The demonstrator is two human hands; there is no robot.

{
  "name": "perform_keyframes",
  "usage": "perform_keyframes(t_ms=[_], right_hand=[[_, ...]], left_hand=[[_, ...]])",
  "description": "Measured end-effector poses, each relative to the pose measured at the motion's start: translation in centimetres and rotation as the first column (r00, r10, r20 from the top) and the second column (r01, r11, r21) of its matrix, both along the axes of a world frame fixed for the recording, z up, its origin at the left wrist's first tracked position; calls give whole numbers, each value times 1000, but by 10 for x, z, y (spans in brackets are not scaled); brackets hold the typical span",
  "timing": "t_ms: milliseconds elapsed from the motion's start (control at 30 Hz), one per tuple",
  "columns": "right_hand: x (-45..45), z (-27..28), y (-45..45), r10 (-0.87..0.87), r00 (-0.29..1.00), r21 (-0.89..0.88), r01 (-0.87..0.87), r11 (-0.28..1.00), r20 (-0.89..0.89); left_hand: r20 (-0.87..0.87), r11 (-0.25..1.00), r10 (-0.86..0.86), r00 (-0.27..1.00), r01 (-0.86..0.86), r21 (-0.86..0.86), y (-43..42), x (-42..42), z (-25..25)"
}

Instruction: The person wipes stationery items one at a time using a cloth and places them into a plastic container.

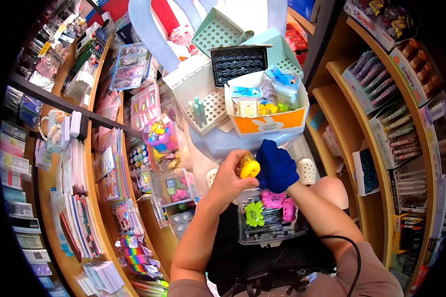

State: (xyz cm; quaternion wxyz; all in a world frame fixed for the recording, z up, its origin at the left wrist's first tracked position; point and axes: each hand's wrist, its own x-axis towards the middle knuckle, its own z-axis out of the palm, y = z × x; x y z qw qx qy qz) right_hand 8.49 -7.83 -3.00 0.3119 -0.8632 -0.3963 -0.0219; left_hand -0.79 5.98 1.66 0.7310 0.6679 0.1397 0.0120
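My left hand pinches a small yellow plastic item with a see-through, brownish upper part between thumb and fingers. Close beside it, dark blue fabric covers my right hand, which looks curled closed. Whether the fabric is a glove or a wrapped cloth, and whether anything is inside the fist, I cannot tell. Below both hands, a clear plastic tub sits by my lap. In it, a green animal-shaped piece and pink pieces lie over many dark, thin sticks.
An orange-and-white box with packets stands ahead, beside a black tray and white perforated bins. Clear bins of small goods are to the left. Stocked wooden shelves curve along both sides.
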Motion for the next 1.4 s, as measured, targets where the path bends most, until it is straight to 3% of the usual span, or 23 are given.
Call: perform_keyframes(t_ms=[33,133,233,333,400,500,600,633,667,700,767,833,900,967,1000,1033,1067,1133,1167,1233,1300,1333,1400], right_hand=[[0,7,0,3,1000,8,-3,1000,7],[5,19,2,100,972,265,-155,952,212],[0,47,1,143,987,346,-158,925,67],[-4,46,12,39,995,-102,-48,994,-87],[-3,53,1,157,987,184,-159,970,28],[-1,48,-2,197,975,347,-153,925,-97],[8,40,-8,88,991,250,-62,966,-96],[8,44,-8,16,980,143,12,990,-198],[9,41,-9,21,977,179,17,984,-211],[11,35,-11,25,974,213,24,977,-225],[10,33,-12,12,970,224,44,974,-244],[8,44,-15,37,973,115,-11,993,-226],[8,44,-16,83,968,51,-73,996,-238],[7,38,-13,87,957,48,-77,996,-277],[7,34,-12,88,951,45,-79,996,-297],[8,32,-12,109,917,38,-102,994,-385],[8,27,-12,118,922,51,-106,993,-369],[6,16,-9,133,932,75,-115,991,-336],[6,19,-7,115,959,30,-111,993,-258],[6,29,-6,117,930,-34,-137,990,-348],[10,29,-5,142,917,-84,-185,979,-373],[11,28,-4,151,921,-61,-185,981,-359],[13,31,-2,173,927,-16,-189,982,-334]], left_hand=[[-2,1000,-3,1000,4,25,2,1,-4],[6,999,-3,1000,2,39,2,3,-10],[13,997,51,999,-52,65,4,5,-22],[114,994,92,989,-99,56,2,10,-38],[54,993,82,995,-86,78,-6,10,-37],[-64,991,16,998,-7,134,-12,10,-15],[-89,977,-39,995,57,205,-11,6,2],[-91,970,-26,995,48,238,-3,5,3],[-93,963,-13,996,38,268,8,3,2],[-31,971,37,999,-29,237,25,-3,-4],[-87,953,207,975,-180,242,65,-17,-10],[-158,891,437,885,-403,210,112,-34,-35],[-160,801,572,805,-506,320,165,-51,-76],[-126,676,686,717,-563,476,216,-64,-120],[-50,582,671,740,-483,654,269,-79,-181],[-36,626,679,733,-552,551,274,-73,-171],[61,499,675,736,-515,697,294,-74,-177],[227,246,773,593,-610,753,306,-62,-184],[102,284,816,568,-549,786,318,-56,-183],[-56,309,880,471,-478,822,350,-46,-192],[-105,343,920,379,-642,685,384,-37,-211],[-138,338,935,326,-713,614,383,-29,-196],[-145,276,961,235,-804,527,402,-21,-202]])
